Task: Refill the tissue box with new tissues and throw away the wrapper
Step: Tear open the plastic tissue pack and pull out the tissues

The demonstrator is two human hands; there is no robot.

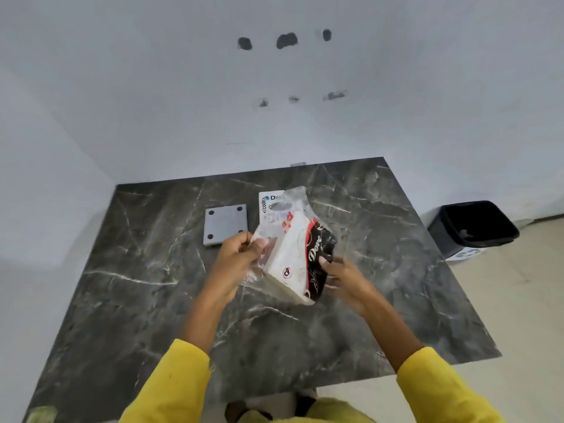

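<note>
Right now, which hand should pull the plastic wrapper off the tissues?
Probably the left hand: it already pinches the loose clear wrapper at the pack's open end. The right hand steadies the tissue pack from the other side.

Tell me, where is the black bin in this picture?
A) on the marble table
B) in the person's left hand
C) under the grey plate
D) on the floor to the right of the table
D: the black bin stands on the pale floor beyond the right edge of the marble table, against the wall.
</note>
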